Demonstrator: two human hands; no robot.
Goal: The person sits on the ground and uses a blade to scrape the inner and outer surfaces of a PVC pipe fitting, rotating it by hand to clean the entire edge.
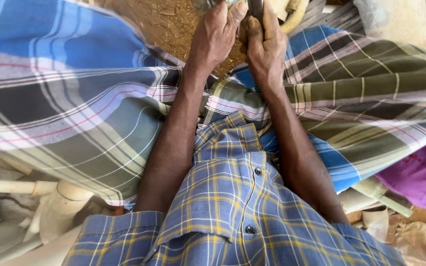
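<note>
My left hand (214, 37) and my right hand (265, 47) are stretched out between my knees, close together at the top edge of the head view. The right hand's fingers wrap a dark, narrow tool (255, 7) that runs out of the picture. My left thumb presses against a pale object (232, 3) next to it, mostly cut off by the frame edge. Whether the left hand grips it cannot be told. Beneath both hands lies brown sawdust-covered ground (171, 24).
A blue and grey checked cloth (75, 98) covers both my legs, and a blue-yellow checked shirt (232, 216) fills the bottom. Pale wooden pieces (60, 207) lie at lower left, more pale wood (395, 19) at upper right. Purple fabric (420, 172) lies at right.
</note>
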